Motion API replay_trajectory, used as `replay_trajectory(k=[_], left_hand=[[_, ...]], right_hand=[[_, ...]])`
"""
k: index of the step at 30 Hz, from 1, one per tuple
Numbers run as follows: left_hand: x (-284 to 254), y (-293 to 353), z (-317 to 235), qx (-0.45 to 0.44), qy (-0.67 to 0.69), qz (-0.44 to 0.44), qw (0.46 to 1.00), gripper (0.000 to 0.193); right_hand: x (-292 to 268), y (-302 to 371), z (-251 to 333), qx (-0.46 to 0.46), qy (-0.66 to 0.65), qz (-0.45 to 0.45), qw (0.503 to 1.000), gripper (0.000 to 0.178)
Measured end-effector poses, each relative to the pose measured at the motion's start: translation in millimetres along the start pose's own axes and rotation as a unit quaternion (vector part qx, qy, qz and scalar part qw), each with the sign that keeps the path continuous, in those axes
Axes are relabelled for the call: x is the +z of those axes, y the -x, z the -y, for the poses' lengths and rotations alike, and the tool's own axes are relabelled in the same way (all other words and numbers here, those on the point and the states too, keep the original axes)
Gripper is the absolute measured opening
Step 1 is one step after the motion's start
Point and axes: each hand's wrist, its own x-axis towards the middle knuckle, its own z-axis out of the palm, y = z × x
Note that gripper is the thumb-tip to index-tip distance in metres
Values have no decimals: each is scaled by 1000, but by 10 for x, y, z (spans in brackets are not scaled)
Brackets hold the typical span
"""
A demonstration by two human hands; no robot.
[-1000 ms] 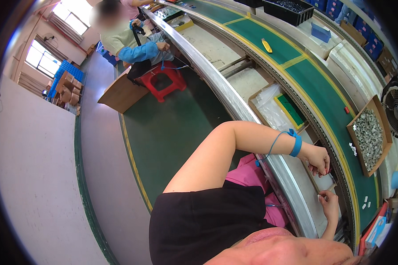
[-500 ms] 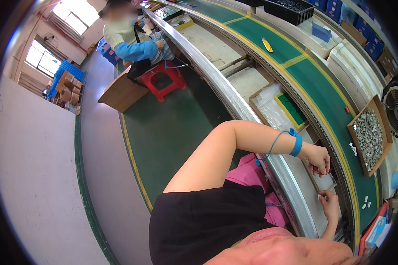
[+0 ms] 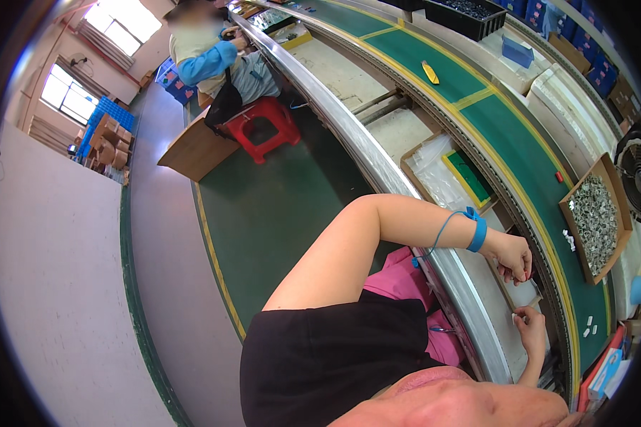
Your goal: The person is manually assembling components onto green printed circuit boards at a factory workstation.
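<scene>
My left hand (image 3: 509, 257) wears a blue wrist strap (image 3: 478, 235) with a thin blue cord. Its fingers are bent together over the bench, and a small red piece (image 3: 527, 275) shows at the fingertips, too small to name. Just below it, my right hand (image 3: 531, 331) is closed in a pinch, with a small whitish piece (image 3: 515, 317) at thumb and finger. What kind of piece this is, I cannot make out. A shallow tray (image 3: 523, 293) lies beneath and between the two hands, partly covered by them.
A green belt (image 3: 509, 135) curves past the bench; on it lie a yellow-handled tool (image 3: 430, 72), a red piece (image 3: 558, 176) and white pieces (image 3: 588, 330). A cardboard tray (image 3: 595, 220) holds many metal parts. A metal rail (image 3: 377, 153) edges the bench. A co-worker sits on a red stool (image 3: 263, 132).
The co-worker has turned toward the bench and brought their hands up to it. My own hands look almost unmoved.
</scene>
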Motion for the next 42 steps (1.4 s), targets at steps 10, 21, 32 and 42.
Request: replay_trajectory(k=[10,21,32,42], left_hand=[[-15,3,-31,2,2,0,1000,15],[-3,3,-15,1,3,0,1000,16],[-6,14,-30,0,2,1,1000,16],[-9,11,-18,2,6,-1,1000,15]], right_hand=[[-26,-13,29,5,-2,0,1000,17],[-7,-4,14,-4,-5,-3,1000,17],[-11,-8,15,2,-1,-2,1000,17],[-21,-3,44,3,1,-1,1000,17]])
